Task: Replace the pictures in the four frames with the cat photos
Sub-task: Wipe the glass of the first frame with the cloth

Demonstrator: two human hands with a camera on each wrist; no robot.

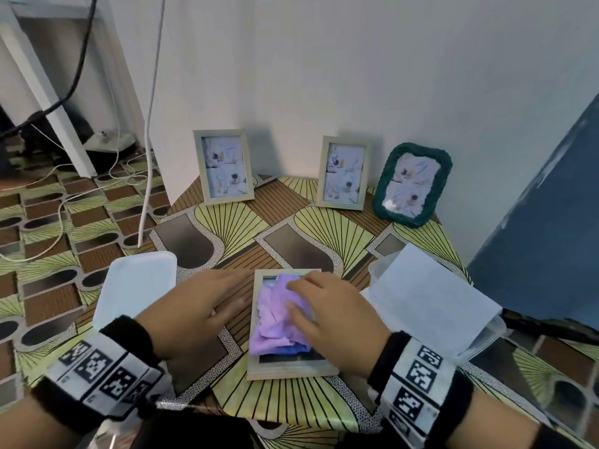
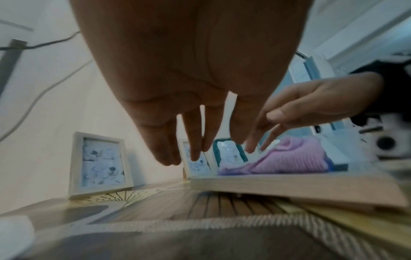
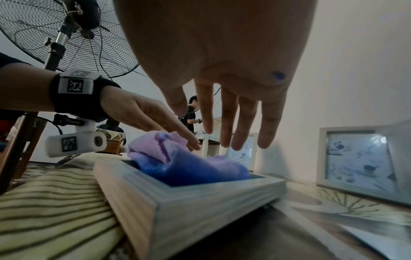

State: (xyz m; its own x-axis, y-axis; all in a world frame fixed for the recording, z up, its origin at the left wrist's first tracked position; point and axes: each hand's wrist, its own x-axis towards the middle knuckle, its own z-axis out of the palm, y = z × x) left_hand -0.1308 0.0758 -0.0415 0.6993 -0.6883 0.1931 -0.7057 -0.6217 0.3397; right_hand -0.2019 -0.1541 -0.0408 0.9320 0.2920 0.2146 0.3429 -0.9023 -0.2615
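Under the right hand [image 1: 327, 315] lay a lilac cloth [image 1: 278, 319] with a deeper blue edge, inside a pale wood frame [image 1: 288, 371]. The tablecloth [image 1: 227, 222] bore yellow-green fans, brown stripes and grey panels. Beyond the hands stood a dark green braided frame [image 1: 411, 184]. Both wristbands [image 1: 97, 361] were black with white coded squares.

left hand [image 1: 197, 311] flat, right hand [image 1: 330, 315] fingers extended

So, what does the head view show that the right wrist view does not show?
Only the head view shows the green frame, the white sheet and the plastic lid. Only the right wrist view shows a fan and a distant person. Both show the purple cloth on the flat wooden frame, with both hands above it.
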